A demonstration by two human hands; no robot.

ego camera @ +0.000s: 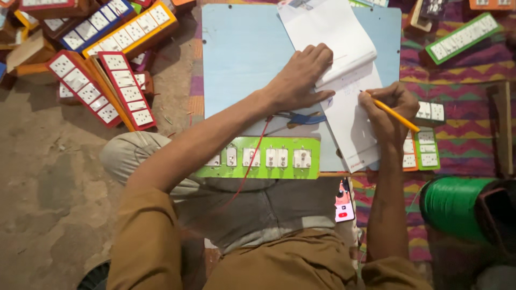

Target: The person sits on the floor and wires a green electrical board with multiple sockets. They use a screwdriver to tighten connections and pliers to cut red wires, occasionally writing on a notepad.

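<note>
Indoors | blue board (pixel 242 48) on dirt floor (pixel 48 188); patterned mat (pixel 462 118) right

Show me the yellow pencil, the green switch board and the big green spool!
yellow pencil (pixel 396 115), head view, middle of its shaft.
green switch board (pixel 309 164), head view, bare right end of its face.
green spool (pixel 450 207), head view, its wound side.

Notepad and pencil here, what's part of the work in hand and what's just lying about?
In hand: notepad, pencil, left hand, right hand.
Lying about: green switch panel, blue-handled pliers, phone, green wire spool, stacked switchboards.
</note>
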